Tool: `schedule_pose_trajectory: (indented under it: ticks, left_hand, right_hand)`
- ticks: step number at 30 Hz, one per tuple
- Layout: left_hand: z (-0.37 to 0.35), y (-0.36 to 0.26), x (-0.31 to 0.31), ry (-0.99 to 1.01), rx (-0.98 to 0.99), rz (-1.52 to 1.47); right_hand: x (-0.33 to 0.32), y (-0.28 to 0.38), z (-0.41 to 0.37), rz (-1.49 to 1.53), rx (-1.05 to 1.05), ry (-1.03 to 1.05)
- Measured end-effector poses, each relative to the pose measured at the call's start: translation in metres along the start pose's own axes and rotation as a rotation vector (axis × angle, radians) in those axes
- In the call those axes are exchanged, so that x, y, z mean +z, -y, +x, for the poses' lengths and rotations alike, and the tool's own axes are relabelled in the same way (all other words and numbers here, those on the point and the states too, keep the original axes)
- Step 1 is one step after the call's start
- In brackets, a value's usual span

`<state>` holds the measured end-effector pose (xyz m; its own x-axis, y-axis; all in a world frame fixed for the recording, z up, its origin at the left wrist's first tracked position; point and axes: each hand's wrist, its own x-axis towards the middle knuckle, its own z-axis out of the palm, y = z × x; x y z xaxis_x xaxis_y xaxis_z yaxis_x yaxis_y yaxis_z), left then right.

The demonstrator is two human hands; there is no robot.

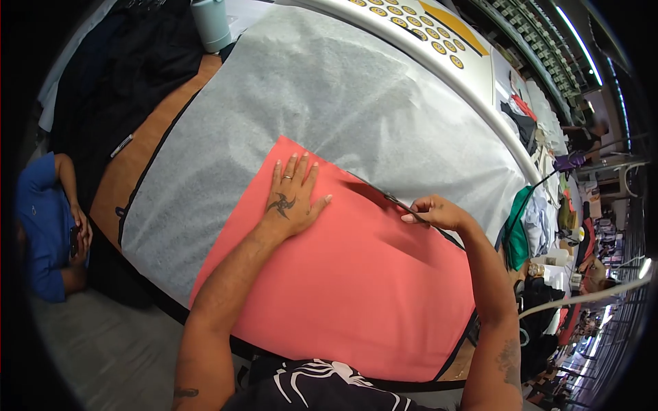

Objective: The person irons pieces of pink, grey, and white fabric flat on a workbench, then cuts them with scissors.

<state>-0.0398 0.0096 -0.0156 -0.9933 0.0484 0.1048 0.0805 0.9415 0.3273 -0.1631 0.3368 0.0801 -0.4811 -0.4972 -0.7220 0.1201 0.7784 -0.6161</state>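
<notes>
A coral-pink sheet (pixel 343 288) lies over white translucent material (pixel 329 82) on the table. My left hand (pixel 296 198) rests flat on the sheet near its upper left corner, fingers spread, with a ring on one finger. At the sheet's upper right edge my right hand (pixel 435 212) is closed round the handles of dark scissors (pixel 391 198). The scissor blades point up and left along that edge, and their shadow falls on the pink surface. Whether the blades are parted is hard to tell.
Black fabric (pixel 147 61), a marker (pixel 122 146) and a light blue tumbler (pixel 211 26) are at the left and upper left. A person in blue (pixel 44 219) sits at far left. A white tube (pixel 439 68) crosses beyond the material; green fabric (pixel 517 229) lies right.
</notes>
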Motion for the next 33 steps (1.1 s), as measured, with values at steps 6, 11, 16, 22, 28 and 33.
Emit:
schedule_pose_trajectory:
  ticks: [6,11,16,22,28,33]
  left_hand:
    - [-0.001,0.001,0.000,-0.006,0.008,-0.017]
    - [0.000,0.001,-0.002,0.022,-0.002,-0.024]
    - [-0.001,0.001,-0.001,0.009,0.000,-0.042]
    - [-0.002,0.003,-0.001,-0.056,0.015,-0.069]
    - [-0.002,0.003,-0.002,-0.066,0.021,-0.076]
    - [-0.002,0.004,-0.001,-0.061,0.020,-0.081]
  right_hand:
    - [-0.001,0.001,0.005,-0.037,-0.007,0.013]
    - [0.000,0.005,0.005,-0.057,-0.001,0.025]
    - [0.003,-0.002,0.011,-0.002,-0.020,0.080]
    - [0.005,0.015,0.020,-0.021,-0.038,0.077]
    - [0.010,0.036,0.027,-0.006,-0.040,0.081]
    - [0.009,0.038,0.030,-0.011,-0.037,0.084]
